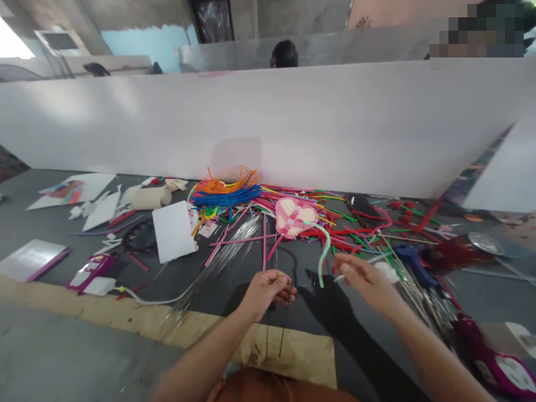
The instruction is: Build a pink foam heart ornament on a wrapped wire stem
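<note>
My left hand (268, 293) is closed in a pinch on a thin dark green wire (282, 341), which hangs down toward the table's near edge. To its right, my right hand (366, 279) has its fingertips pressed together. A thin whitish tip shows at them, too small to name. Just left of those fingertips is a curved mint-green pipe cleaner (325, 251); I cannot tell whether they touch. Its upper end lies over a pink pipe-cleaner flower (288, 209) beyond my hands.
Bundles of blue pipe cleaners (228, 196) and orange ones lie at the back, before a white partition (176, 123). A blue glue gun (416, 265), a red can (454, 254) and metal wires are at right. Left are a white card (173, 231) and a purple device (91, 272).
</note>
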The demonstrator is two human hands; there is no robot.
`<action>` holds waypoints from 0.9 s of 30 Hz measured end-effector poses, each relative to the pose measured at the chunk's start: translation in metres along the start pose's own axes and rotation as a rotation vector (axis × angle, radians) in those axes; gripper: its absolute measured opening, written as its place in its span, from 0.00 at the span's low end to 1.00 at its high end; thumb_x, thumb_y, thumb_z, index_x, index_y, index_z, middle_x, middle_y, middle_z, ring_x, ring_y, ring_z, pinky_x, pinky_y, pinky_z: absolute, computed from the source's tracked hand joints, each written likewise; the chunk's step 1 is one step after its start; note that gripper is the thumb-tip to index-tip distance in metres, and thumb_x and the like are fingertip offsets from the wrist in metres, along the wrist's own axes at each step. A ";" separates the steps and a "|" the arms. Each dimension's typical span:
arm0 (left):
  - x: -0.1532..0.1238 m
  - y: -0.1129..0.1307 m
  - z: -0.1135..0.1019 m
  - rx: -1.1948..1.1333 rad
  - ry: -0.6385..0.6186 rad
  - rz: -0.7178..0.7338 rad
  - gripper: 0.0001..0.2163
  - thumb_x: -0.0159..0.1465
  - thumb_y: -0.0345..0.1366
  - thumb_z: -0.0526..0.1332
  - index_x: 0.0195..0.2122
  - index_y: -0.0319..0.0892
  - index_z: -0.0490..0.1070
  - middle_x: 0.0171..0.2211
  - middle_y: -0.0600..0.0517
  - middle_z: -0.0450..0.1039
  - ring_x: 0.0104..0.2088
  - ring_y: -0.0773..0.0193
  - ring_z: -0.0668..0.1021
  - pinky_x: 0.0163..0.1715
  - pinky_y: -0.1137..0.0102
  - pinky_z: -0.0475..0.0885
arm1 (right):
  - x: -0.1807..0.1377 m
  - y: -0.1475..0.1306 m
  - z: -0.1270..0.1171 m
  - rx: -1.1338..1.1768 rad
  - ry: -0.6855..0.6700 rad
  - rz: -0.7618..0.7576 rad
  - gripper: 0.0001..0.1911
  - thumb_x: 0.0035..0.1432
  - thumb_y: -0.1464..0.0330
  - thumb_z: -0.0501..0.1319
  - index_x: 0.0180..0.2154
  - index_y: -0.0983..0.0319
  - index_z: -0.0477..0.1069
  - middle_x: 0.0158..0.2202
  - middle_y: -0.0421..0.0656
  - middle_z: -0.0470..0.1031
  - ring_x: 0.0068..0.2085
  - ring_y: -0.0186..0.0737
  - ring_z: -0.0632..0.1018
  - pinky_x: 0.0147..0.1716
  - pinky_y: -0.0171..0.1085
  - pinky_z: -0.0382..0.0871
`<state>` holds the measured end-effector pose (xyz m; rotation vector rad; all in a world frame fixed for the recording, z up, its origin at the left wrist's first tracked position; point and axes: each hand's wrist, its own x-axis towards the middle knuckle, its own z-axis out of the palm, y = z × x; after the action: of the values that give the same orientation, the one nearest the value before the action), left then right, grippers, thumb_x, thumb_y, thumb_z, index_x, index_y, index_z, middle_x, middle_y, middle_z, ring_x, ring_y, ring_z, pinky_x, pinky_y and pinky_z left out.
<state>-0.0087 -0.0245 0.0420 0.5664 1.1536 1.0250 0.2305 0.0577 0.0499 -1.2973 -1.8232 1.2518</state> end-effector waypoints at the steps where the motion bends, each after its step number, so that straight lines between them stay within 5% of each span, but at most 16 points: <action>1: -0.001 -0.002 0.004 -0.004 -0.012 -0.003 0.18 0.48 0.48 0.68 0.28 0.37 0.71 0.24 0.48 0.77 0.22 0.65 0.77 0.23 0.72 0.70 | 0.001 -0.004 0.012 0.148 -0.053 0.066 0.23 0.54 0.51 0.57 0.45 0.60 0.71 0.37 0.49 0.78 0.32 0.44 0.77 0.28 0.39 0.70; 7: -0.005 -0.009 0.013 0.014 0.004 0.077 0.17 0.47 0.47 0.68 0.30 0.38 0.73 0.25 0.49 0.77 0.24 0.65 0.78 0.27 0.72 0.70 | 0.000 -0.008 0.056 0.568 -0.015 0.253 0.18 0.45 0.53 0.67 0.29 0.61 0.72 0.25 0.42 0.73 0.24 0.35 0.71 0.22 0.33 0.65; 21: -0.001 0.007 0.006 -0.002 0.063 0.142 0.16 0.51 0.46 0.66 0.31 0.39 0.67 0.24 0.50 0.78 0.23 0.64 0.79 0.30 0.69 0.73 | -0.001 -0.015 0.057 0.666 -0.030 0.306 0.20 0.40 0.54 0.70 0.28 0.63 0.72 0.24 0.40 0.72 0.24 0.31 0.69 0.24 0.31 0.63; 27: -0.011 -0.004 -0.002 0.382 0.062 0.279 0.14 0.61 0.43 0.56 0.41 0.38 0.70 0.37 0.45 0.78 0.35 0.62 0.80 0.36 0.68 0.72 | 0.000 -0.002 0.048 0.569 -0.143 0.300 0.22 0.41 0.51 0.68 0.27 0.63 0.70 0.23 0.39 0.71 0.23 0.31 0.68 0.21 0.30 0.60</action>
<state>-0.0099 -0.0360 0.0432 1.0267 1.3620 1.0681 0.1893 0.0397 0.0324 -1.1932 -1.2363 1.8939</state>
